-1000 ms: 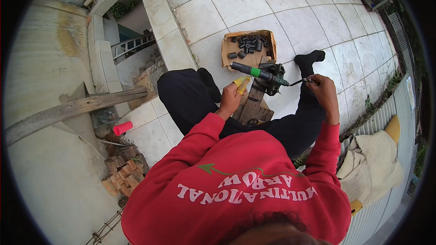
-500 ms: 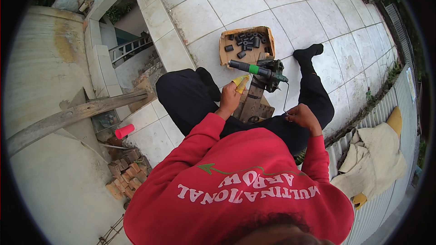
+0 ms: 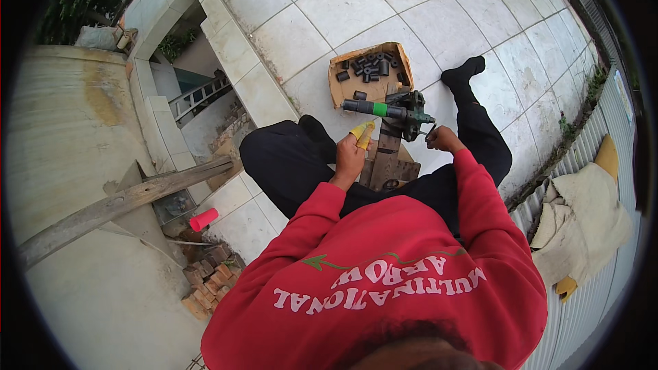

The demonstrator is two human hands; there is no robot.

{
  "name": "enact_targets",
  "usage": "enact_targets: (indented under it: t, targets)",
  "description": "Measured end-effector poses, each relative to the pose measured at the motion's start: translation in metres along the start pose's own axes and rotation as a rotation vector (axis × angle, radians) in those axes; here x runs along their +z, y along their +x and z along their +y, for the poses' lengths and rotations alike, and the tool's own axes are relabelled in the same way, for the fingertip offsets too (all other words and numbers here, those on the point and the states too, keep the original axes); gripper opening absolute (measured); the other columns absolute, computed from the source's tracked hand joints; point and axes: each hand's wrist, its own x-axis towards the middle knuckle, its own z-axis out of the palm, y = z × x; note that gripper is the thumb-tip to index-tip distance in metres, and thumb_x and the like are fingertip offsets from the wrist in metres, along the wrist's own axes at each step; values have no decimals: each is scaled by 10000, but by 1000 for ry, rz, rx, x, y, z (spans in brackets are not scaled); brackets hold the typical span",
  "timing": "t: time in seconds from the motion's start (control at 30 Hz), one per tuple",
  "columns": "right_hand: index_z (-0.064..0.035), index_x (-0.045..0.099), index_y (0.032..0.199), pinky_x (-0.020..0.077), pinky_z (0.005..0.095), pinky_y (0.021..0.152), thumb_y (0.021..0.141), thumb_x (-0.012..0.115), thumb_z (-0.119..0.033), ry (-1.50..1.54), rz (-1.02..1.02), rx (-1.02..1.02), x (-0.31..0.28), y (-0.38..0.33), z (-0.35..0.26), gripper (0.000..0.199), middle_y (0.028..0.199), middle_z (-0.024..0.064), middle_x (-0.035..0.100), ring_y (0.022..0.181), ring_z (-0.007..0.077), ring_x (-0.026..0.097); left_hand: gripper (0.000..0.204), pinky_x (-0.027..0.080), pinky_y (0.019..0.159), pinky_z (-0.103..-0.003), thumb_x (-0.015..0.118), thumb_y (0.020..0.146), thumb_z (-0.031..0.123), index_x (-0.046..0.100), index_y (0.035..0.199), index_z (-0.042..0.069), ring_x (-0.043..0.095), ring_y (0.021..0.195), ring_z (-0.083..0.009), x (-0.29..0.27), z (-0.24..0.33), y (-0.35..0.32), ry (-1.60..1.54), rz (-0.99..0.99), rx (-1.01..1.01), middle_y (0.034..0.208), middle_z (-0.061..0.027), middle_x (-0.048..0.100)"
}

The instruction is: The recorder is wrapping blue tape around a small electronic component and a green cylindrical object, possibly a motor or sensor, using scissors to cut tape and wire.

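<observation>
In front of me a dark green hand-cranked device [image 3: 415, 115] is mounted on a wooden stand [image 3: 385, 157]. A black cylinder with a green band [image 3: 379, 109] sticks out from its left side. My right hand [image 3: 446, 139] is closed around the thin metal crank [image 3: 431, 130], close to the device body. My left hand [image 3: 351, 158] pinches a yellow cloth-like piece [image 3: 362, 134] just below the black cylinder; whether the cloth touches the cylinder I cannot tell. Beyond the device stands a cardboard box [image 3: 336, 90] with several short black tubes [image 3: 371, 67] inside.
My dark-trousered legs lie either side of the stand, on white tiles [image 3: 346, 0]. A red cup-like cylinder [image 3: 203, 219], bricks [image 3: 213, 288] and a wooden pole [image 3: 123, 202] are at left. A pale cloth [image 3: 582, 219] hangs over corrugated metal [image 3: 548, 329] at right.
My right hand has moved up with the crank, from low near my thigh to beside the device. The left hand with the yellow piece has stayed close to the cylinder. The view has shifted slightly.
</observation>
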Motion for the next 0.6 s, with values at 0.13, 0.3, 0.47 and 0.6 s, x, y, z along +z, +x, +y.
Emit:
enact_targets:
  t: [0.13, 0.3, 0.47, 0.6]
  targets:
    - [-102, 824, 928, 591, 421, 809, 666, 888, -188, -202, 107, 34, -24, 44, -2, 284, 896, 144, 776, 832, 324, 745, 194, 541, 650, -334, 541, 907, -54, 707, 1005, -35, 698, 695, -203, -2, 5, -1, 12, -10, -17, 818, -115, 722]
    - [-67, 805, 888, 584, 419, 759, 704, 834, -146, -222, 317, -22, -71, 70, -11, 202, 845, 161, 762, 795, 320, 739, 189, 544, 656, -332, 543, 919, -57, 699, 1025, -43, 696, 701, -190, 0, 12, 2, -7, 3, -23, 838, -108, 723]
    - [-51, 788, 892, 580, 411, 744, 702, 825, -104, -210, 497, -91, -123, 66, -52, 201, 844, 148, 751, 813, 315, 735, 183, 543, 655, -331, 540, 921, -59, 695, 1016, -45, 695, 701, -189, -2, 8, 2, 3, 9, -30, 820, -106, 719]
    - [-81, 805, 950, 588, 429, 797, 764, 771, -114, -234, 528, -91, -155, 46, -70, 193, 933, 154, 767, 887, 339, 739, 173, 540, 654, -332, 542, 915, -55, 696, 992, -39, 695, 698, -197, -1, 5, 3, -14, 7, -29, 804, -109, 715]
